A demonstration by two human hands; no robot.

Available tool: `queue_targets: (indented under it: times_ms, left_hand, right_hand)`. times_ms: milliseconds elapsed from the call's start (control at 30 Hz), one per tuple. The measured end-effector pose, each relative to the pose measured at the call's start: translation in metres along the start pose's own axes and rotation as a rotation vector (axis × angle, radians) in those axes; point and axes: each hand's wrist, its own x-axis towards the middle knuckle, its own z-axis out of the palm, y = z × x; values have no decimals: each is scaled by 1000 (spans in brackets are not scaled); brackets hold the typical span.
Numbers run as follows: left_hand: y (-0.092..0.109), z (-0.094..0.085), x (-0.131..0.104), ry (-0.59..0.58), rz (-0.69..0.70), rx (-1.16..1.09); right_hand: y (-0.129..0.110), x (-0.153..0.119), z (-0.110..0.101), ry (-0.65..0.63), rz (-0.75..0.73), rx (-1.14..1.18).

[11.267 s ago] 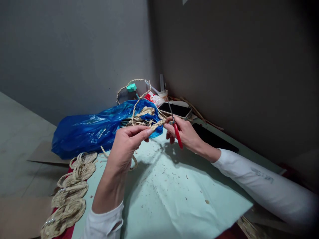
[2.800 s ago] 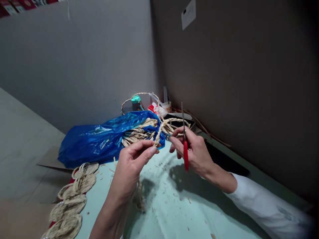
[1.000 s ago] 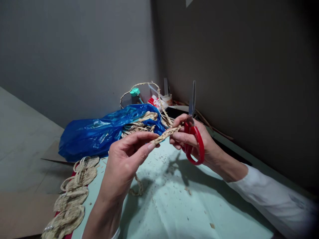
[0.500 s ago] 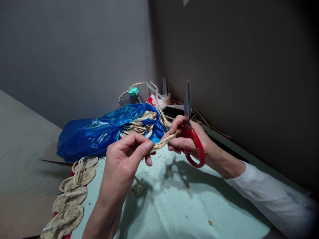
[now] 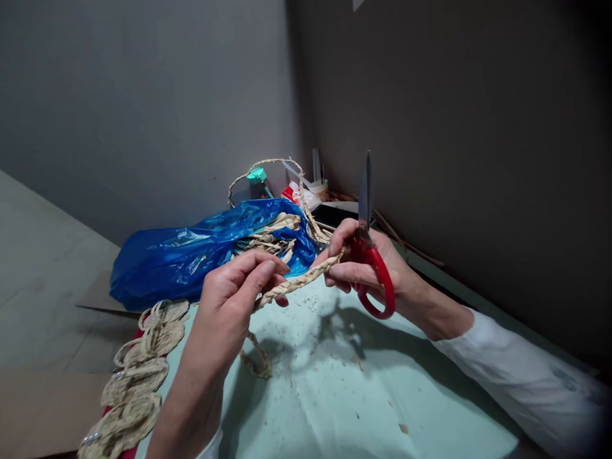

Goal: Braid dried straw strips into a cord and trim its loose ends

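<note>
A braided straw cord (image 5: 303, 279) runs between my two hands above the pale green table. My left hand (image 5: 243, 290) holds its lower left part between thumb and fingers, and a loop of the cord hangs below that hand. My right hand (image 5: 366, 261) pinches the upper right end. Red-handled scissors (image 5: 377, 280) also hang in my right hand, blades pointing up and closed together. Beyond my hands, a blue plastic bag (image 5: 172, 258) lies with loose straw strips (image 5: 272, 239) showing at its mouth.
Coiled straw braid pieces (image 5: 136, 389) lie along the left table edge (image 5: 165, 414). At the back are a dark phone (image 5: 332, 215), a teal-capped bottle (image 5: 257, 178), a white cup (image 5: 319, 189) and a long thin braid arching up. Walls meet behind.
My left hand has slid down and left along the cord, so a longer stretch of braid shows. The scissors' blades have tipped slightly to the right.
</note>
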Motion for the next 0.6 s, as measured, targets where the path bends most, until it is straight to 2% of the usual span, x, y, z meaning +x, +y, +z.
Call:
queue_targets:
  times_ms: [100, 167, 333, 433, 600]
  left_hand:
    - [3, -7, 1, -164, -28, 83]
    - [5, -7, 0, -195, -22, 100]
    - [9, -2, -3, -14, 65, 224]
    - [11, -6, -4, 85, 185, 368]
    - [11, -18, -4, 142, 399, 574]
  right_hand:
    - [-2, 0, -1, 40, 6, -12]
    - [-1, 0, -1, 57, 6, -23]
    - [3, 2, -3, 54, -4, -23]
    - [4, 2, -3, 63, 13, -29]
    - [7, 2, -3, 78, 40, -35]
